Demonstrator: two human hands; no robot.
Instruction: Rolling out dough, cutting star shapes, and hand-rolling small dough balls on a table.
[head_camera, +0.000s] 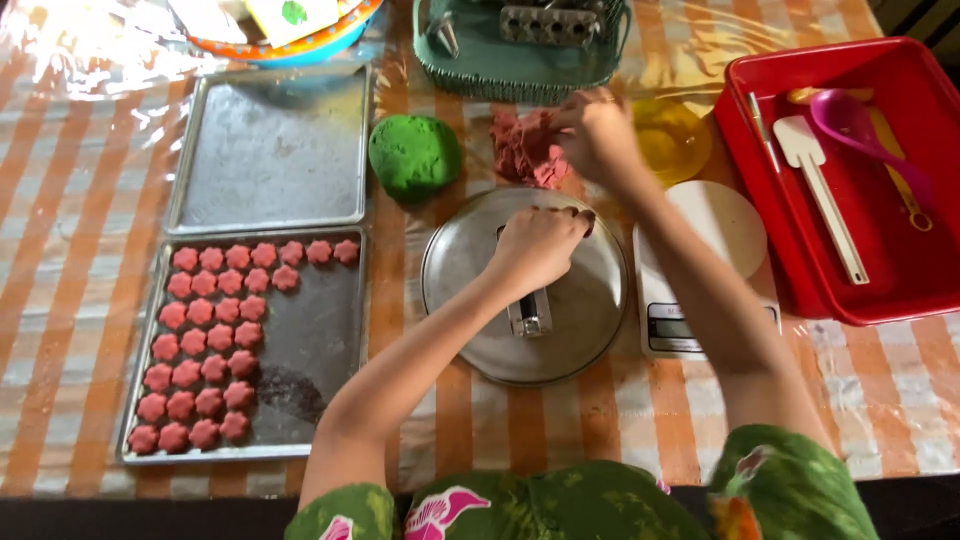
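Pinching at crumbly pink dough lump (525, 148) with right hand (598, 135); left hand (538, 245) clenched over round steel plate (465, 270). Lower metal baking tray (318, 345) half filled with pink flower cookies (205, 340); upper tray (270, 150) and green dough ball (414, 155) untouched.

Bare tabletop (60, 200) lies left of the trays (270, 150); green dough (414, 155), basket (520, 70), scale (700, 260) and red bin (860, 290) crowd the round plate (470, 290).

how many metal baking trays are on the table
2. The upper baking tray lies bare at the top left beside the green dough ball; the lower baking tray sits directly below it, holding rows of pink flower-shaped cookies.
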